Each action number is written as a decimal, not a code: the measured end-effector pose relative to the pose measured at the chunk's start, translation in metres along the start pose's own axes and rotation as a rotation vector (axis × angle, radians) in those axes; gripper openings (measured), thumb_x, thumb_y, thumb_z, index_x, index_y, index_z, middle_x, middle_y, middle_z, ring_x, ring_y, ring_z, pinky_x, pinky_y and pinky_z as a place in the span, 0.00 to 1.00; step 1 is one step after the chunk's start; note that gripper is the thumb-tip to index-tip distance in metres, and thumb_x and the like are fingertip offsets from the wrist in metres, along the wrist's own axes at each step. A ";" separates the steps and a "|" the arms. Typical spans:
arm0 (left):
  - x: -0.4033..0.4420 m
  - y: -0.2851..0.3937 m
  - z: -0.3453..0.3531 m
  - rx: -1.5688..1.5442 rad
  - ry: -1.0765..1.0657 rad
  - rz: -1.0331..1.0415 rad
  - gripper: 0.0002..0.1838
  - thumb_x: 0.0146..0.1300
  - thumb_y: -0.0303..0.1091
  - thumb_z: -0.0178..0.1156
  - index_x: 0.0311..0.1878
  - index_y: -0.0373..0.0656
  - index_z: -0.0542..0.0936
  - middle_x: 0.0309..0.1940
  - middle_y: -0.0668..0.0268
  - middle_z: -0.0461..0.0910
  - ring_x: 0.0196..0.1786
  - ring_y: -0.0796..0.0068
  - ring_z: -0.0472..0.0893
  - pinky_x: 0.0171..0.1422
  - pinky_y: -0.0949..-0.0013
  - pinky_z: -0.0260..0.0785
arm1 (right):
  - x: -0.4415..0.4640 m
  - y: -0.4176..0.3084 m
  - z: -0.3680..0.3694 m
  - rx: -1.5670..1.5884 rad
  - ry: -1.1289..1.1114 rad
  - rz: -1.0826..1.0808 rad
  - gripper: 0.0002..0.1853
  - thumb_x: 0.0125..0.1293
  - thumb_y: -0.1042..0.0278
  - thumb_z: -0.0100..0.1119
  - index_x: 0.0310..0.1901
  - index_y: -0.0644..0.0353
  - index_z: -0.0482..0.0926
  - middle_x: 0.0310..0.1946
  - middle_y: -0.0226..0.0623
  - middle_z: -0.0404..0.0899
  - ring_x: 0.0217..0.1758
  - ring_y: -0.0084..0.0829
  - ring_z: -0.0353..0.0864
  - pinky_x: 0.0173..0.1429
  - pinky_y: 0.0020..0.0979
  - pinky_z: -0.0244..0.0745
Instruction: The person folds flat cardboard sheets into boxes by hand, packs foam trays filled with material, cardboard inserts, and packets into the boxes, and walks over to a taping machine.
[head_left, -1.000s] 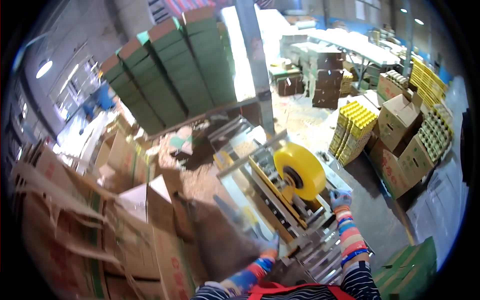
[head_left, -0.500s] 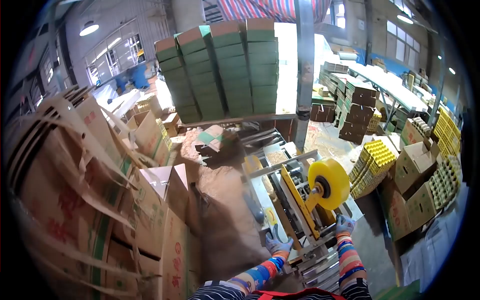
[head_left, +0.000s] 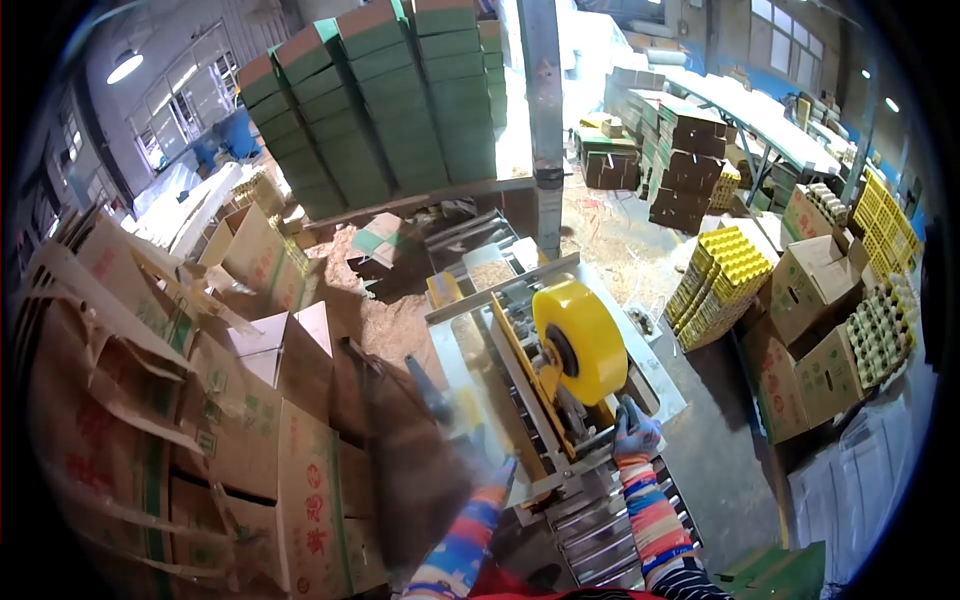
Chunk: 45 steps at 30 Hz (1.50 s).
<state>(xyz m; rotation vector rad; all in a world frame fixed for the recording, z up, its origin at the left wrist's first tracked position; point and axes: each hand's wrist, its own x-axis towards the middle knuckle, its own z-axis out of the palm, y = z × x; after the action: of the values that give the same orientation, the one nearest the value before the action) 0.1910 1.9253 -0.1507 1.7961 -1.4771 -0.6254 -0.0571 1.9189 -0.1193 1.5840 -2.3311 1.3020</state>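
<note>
A carton-sealing machine (head_left: 515, 390) with a large roll of yellow tape (head_left: 580, 340) stands before me over a roller conveyor (head_left: 600, 535). My right hand (head_left: 636, 432), gloved and in a striped sleeve, is closed around the end of a metal bar (head_left: 590, 452) at the machine's front, just below the tape roll. Smeared by motion, my left hand (head_left: 490, 472) is at the machine's left front edge; its fingers cannot be made out. A grey handle-like part (head_left: 425, 388) sticks out near it on the left side.
Printed cardboard cartons (head_left: 250, 440) crowd the left side. Behind the machine, tall stacks of green-brown cartons (head_left: 385, 120) stand beside a metal post (head_left: 540, 130). Yellow egg trays (head_left: 720, 280) and open boxes (head_left: 815, 285) are on the right. Wood shavings (head_left: 350, 320) cover the floor.
My view has turned right and tilted down, so the machine appears further left. My left hand has shifted and is now blurred; my right hand stays at the bar.
</note>
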 end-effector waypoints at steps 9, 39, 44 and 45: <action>0.012 -0.010 0.001 0.091 0.038 0.073 0.44 0.35 0.30 0.64 0.63 0.48 0.62 0.49 0.53 0.62 0.52 0.53 0.65 0.60 0.59 0.58 | 0.008 -0.016 0.006 0.066 0.185 -0.050 0.13 0.47 0.73 0.61 0.38 0.59 0.82 0.29 0.40 0.81 0.28 0.36 0.77 0.39 0.34 0.67; 0.017 -0.010 0.004 -0.100 0.086 0.019 0.45 0.36 0.43 0.67 0.64 0.63 0.60 0.52 0.47 0.60 0.56 0.47 0.63 0.62 0.56 0.56 | 0.001 0.013 0.025 -0.120 -0.103 -0.112 0.12 0.60 0.59 0.49 0.37 0.51 0.80 0.26 0.43 0.78 0.32 0.46 0.76 0.42 0.41 0.66; 0.015 -0.001 -0.006 -0.071 -0.013 -0.071 0.44 0.38 0.43 0.66 0.64 0.65 0.60 0.51 0.47 0.60 0.55 0.48 0.64 0.61 0.57 0.59 | 0.000 0.006 0.021 -0.205 -0.106 -0.191 0.10 0.58 0.62 0.48 0.35 0.51 0.78 0.26 0.41 0.78 0.32 0.46 0.76 0.39 0.41 0.64; 0.014 0.003 -0.012 -0.082 -0.036 -0.088 0.45 0.38 0.44 0.66 0.64 0.66 0.59 0.51 0.47 0.60 0.55 0.48 0.64 0.61 0.57 0.58 | 0.001 0.003 0.019 -0.228 -0.146 -0.181 0.10 0.58 0.62 0.47 0.35 0.51 0.78 0.26 0.40 0.78 0.31 0.46 0.76 0.39 0.41 0.64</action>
<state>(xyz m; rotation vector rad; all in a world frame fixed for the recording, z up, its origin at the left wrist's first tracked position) 0.2011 1.9138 -0.1402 1.8027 -1.3814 -0.7552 -0.0524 1.9058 -0.1333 1.8152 -2.2522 0.8773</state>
